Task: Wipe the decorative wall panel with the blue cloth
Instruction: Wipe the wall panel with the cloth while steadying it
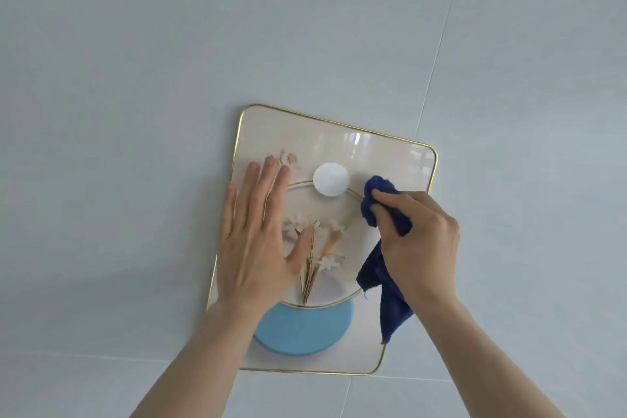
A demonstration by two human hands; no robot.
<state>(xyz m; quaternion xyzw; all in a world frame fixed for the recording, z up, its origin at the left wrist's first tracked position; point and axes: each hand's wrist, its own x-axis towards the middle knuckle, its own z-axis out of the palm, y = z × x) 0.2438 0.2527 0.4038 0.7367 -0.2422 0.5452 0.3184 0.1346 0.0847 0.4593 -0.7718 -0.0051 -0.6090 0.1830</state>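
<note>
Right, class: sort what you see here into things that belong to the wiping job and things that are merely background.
Part of the job:
decorative wall panel
blue cloth
right hand, gripping the cloth
left hand, flat on the panel

Background only:
pale tiled wall

Pretty plain backdrop here, just a pale grey-blue tiled wall [135,78] filling the whole view. Thin grout lines [437,61] run diagonally up the right side and across the bottom. Light's soft and even, with a faint shadow at lower left.
</note>
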